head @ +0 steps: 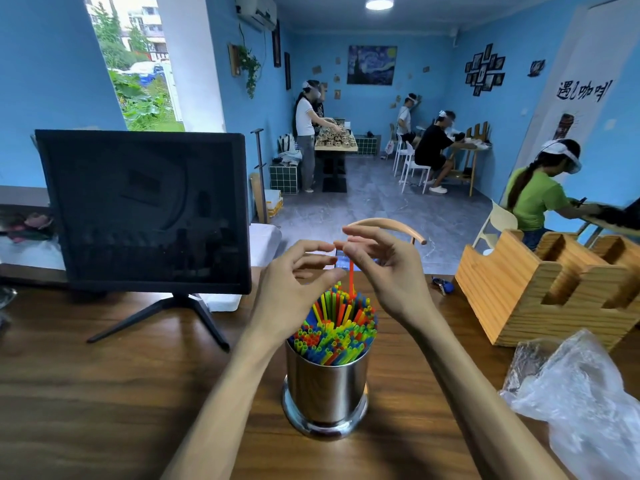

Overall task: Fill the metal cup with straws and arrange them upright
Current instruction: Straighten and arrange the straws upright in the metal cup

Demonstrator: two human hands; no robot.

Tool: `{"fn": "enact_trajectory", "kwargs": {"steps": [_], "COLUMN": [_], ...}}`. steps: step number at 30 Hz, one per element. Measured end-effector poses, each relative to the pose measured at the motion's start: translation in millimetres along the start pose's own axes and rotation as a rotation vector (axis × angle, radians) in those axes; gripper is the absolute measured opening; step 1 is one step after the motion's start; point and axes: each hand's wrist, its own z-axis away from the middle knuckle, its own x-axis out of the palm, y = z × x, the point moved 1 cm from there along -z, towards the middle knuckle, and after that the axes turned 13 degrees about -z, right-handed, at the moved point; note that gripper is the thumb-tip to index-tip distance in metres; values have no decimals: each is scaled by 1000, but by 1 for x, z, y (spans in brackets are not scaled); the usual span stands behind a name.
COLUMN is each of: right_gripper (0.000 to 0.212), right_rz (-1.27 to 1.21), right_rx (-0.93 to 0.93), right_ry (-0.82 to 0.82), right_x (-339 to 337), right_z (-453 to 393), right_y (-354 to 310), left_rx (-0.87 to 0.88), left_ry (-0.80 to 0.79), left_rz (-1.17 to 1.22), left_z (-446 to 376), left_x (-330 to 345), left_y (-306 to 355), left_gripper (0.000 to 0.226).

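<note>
Head view, near to far. Metal cup [325, 386]: centre of your table [104, 393], packed with straws [334, 329]. Red straw [351, 280]: your right hand [384, 268] pinches its top, likely seating it upright. Left hand [294, 285]: loose, holding nothing, beside the bundle, probably steadying it.
</note>
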Motion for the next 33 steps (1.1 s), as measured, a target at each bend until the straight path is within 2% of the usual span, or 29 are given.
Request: {"fn": "enact_trajectory", "kwargs": {"steps": [4,8,10,14,20,22,24,27,29,33], "right_gripper": [32,40,35,20,17,21,27,26,26,19], "right_rz": [-179,-436,-396,-125,-202,-196,-253,-550,-668,-701], "right_rx": [35,109,134,212,321,315,304,386,392,254], "right_ry": [22,55,35,-86,-141,-132,-67,85,140,280], "right_x": [10,22,22,10,-7,-10,-14,-21,-29,-39], "right_z": [6,12,13,16,21,21,21,18,16,10], "right_y": [-6,-10,-7,14,22,22,19,14,13,12], "left_rx": [41,95,105,98,-94,-130,-142,-202,-254,-278], "left_ry": [13,67,156,345,576,608,601,534,437,98], "left_rz": [169,229,251,330,552,619,606,577,551,128], "left_z": [4,6,7,4,2,1,1,1,3,10], "left_x": [11,18,15,-1,-20,-26,-28,-27,-27,-18], "left_y": [10,14,14,12,8,4,-1,-15,-27,-44], "left_gripper": [46,45,44,33,26,25,21,15,22,5]}}
